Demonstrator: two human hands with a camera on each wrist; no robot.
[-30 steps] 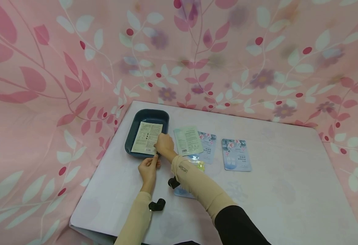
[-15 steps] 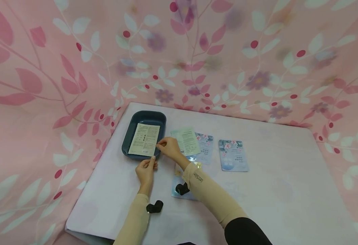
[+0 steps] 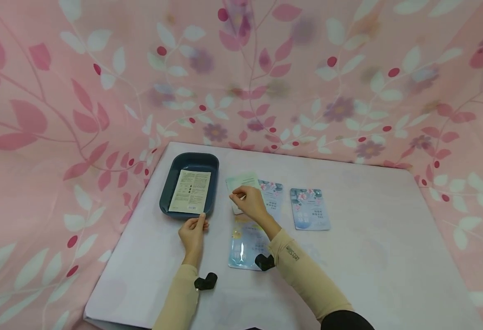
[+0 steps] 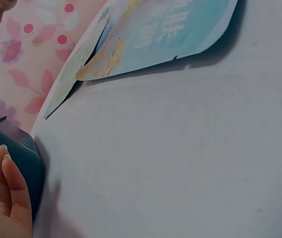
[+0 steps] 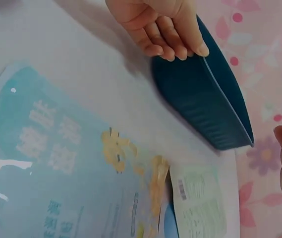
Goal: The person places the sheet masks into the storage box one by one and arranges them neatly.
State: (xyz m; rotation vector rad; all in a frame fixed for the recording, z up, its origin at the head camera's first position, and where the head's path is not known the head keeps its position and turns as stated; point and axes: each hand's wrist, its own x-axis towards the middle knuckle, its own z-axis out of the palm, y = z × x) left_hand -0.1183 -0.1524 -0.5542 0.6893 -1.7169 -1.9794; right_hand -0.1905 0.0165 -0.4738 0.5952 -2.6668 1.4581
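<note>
My left hand (image 3: 191, 238) pinches the near rim of a dark teal plastic tray (image 3: 196, 162), thumb on top. In the right wrist view its curled fingers (image 5: 168, 49) lie against the tray's outer wall. Inside the tray lies a cream flat packet (image 3: 190, 191), with small print facing up. My right hand (image 3: 251, 203) hovers over the packets right of the tray, fingers loosely curled, and nothing shows between them. Beneath it is a pale green packet (image 3: 241, 178), partly hidden by the hand. A blue floral packet (image 3: 276, 197) extends beyond that one.
Nearer me lies another blue packet (image 3: 247, 252) with yellow figures. One more blue floral packet (image 3: 309, 208) sits apart to the right. All rest on a white-covered table (image 3: 369, 256), backed by a pink leaf-patterned curtain (image 3: 307, 91).
My right hand has let go at the tray's right side and moved right, over the green packet. The left hand stays on the tray's rim. The view has shifted slightly.
</note>
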